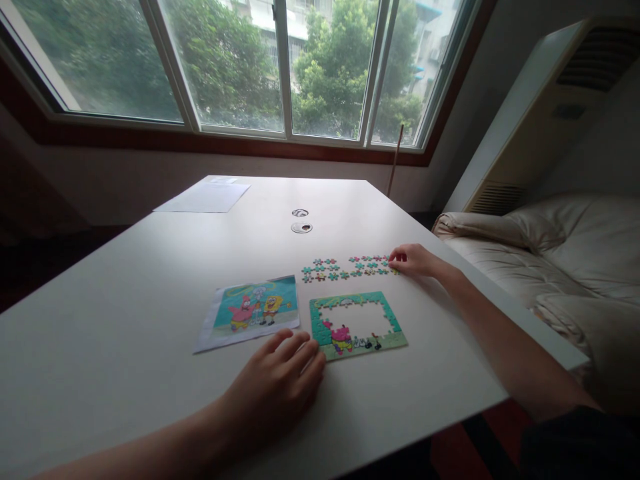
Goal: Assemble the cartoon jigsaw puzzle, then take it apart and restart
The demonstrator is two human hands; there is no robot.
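Table: a wide white table fills the lower view; its surface is matt and plain, and its far edge runs below the window.
Jigsaw puzzle: a partly built jigsaw puzzle lies near the front edge, right of centre. The teal border is joined all round, a pink figure is filled in at the lower left, and the middle is bare.
Reference picture: a printed cartoon picture lies flat just left of the puzzle, slightly askew.
Loose pieces: loose pieces are spread in rows just behind the puzzle, apart from it.
Left hand: the left hand lies palm down on the table, fingers spread flat, its fingertips at the puzzle's lower left corner; it grasps nothing.
Right hand: the right hand rests at the right end of the loose pieces with its fingers curled down onto them; I cannot tell whether a piece is pinched.
Paper: a white sheet of paper lies at the far left corner.
Cable ports: two round cable ports sit in the tabletop at mid-depth.
Window: a broad window with pale frames spans the far wall, with green trees outside.
Right side: a cream sofa stands beside the table, and a tall air conditioner stands behind it.
Light: dim daylight; the walls are dark.
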